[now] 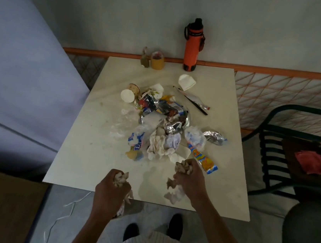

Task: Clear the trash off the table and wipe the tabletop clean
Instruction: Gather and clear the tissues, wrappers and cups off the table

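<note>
A pile of trash (161, 121) covers the middle of the cream table (91, 153): foil snack wrappers, clear plastic, crumpled stained tissues (158, 145), a paper cup (129, 94) on its side and an orange wrapper (203, 160). My left hand (112, 188) grips a wad of crumpled tissue (121, 178) at the table's near edge. My right hand (189, 177) grips another crumpled tissue wad (183, 167), with more tissue (174, 193) hanging under it, just in front of the pile.
An orange bottle (192, 44), a roll of tape (157, 60) and a small figure (144, 58) stand at the table's far edge. A folded white paper (186, 82) and a black stick (196, 104) lie near. A dark chair (297, 150) with a red cloth (311, 162) stands right; a cardboard box (1, 207) left.
</note>
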A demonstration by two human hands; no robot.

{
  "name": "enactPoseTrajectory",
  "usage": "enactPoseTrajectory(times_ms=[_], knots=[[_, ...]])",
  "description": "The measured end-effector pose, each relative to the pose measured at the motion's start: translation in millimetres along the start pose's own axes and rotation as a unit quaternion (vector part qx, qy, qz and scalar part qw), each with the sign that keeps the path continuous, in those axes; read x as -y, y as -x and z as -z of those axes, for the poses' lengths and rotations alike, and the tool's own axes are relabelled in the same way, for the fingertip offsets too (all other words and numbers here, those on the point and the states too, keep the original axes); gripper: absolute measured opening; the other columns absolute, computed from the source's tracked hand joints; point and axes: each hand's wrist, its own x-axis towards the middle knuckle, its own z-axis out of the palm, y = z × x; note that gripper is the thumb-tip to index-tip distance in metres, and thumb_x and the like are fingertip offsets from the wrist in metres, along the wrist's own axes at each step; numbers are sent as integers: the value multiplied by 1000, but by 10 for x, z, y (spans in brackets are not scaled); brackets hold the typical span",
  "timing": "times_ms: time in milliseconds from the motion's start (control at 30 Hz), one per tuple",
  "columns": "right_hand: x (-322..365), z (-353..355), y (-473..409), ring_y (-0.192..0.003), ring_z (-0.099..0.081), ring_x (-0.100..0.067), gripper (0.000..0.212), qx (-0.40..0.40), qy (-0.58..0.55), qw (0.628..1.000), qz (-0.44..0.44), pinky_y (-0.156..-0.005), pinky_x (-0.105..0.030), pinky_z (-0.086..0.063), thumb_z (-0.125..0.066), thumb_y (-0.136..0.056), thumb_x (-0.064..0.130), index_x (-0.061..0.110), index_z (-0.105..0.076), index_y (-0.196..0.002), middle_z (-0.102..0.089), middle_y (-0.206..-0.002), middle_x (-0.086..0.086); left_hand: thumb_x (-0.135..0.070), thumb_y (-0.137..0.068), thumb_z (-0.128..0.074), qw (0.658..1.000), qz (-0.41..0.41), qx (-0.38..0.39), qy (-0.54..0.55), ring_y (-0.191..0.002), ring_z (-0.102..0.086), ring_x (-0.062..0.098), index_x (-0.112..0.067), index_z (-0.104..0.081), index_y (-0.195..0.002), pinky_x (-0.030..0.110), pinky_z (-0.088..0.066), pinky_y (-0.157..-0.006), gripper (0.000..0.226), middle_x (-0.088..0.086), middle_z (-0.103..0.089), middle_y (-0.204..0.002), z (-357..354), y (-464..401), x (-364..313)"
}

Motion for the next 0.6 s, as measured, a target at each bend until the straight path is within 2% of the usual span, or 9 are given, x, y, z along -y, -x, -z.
enactPoseTrajectory(times_ms=[67, 133, 200, 300, 400, 500, 600], knots=[[-33, -115, 49, -56, -57, -28, 27, 12, -46, 999, -15, -51, -40, -50, -59, -57, 14, 32, -51, -75, -62, -73, -6, 0, -85, -66, 1000, -4, 19, 3, -60, -63, -7, -18, -58, -86, 8, -43, -50, 20, -25, -66, -64, 90, -13, 83], [-20, -214, 151, -51, -47, -22, 34, 11, -79, 997, -19, -50, -31, -42, -54, -60, 4, 32, -53, -80, -58, -74, -7, 2, -83, -66, 999, -9, 33, 0, -56, -64, -2, -19, -59, -86, 11, -46, -50, 22, -19, -68, -64, 171, -28, 197], [-20, -355, 299, -48, -46, -18, 41, 0, -72, 997, -10, -47, -26, -39, -51, -70, -9, 24, -62, -93, -58, -70, -5, 4, -82, -65, 999, -8, 47, 6, -54, -64, 0, -20, -61, -85, 15, -49, -52, 24, -9, -68, -63, 299, -49, 357], [-23, -599, 503, -41, -44, -14, 39, -6, -72, 997, -27, -44, -22, -37, -53, -77, -19, 15, -69, -90, -59, -66, -6, 2, -85, -66, 998, -26, 57, 14, -63, -62, -5, -21, -64, -85, 8, -45, -53, 23, -7, -69, -72, 497, -84, 591], [-84, -824, 665, -38, -46, -13, 24, 22, -77, 994, -76, -40, -21, -38, -75, -76, -9, 11, -62, -76, -57, -55, -1, -2, -87, -69, 997, -35, 69, 24, -68, -63, -7, -21, -65, -86, 7, -45, -55, 20, -7, -70, -77, 646, -134, 848], [-238, -1021, 900, -47, -49, -16, 35, 40, -82, 986, -136, -44, -23, -41, -88, -69, 3, 11, -54, -70, -56, -57, -2, -7, -88, -74, 996, -31, 84, 18, -67, -64, -8, -20, -65, -84, 6, -44, -52, 17, -6, -70, -76, 773, -119, 1110], [-385, -1207, 1111, -43, -47, -13, 43, 64, -83, 981, -166, -44, -23, -40, -88, -73, 19, 16, -46, -65, -48, -54, 0, -11, -89, -76, 995, -19, 95, 34, -65, -64, -11, -24, -66, -84, 6, -44, -49, 17, -7, -70, -80, 940, -50, 1287]])
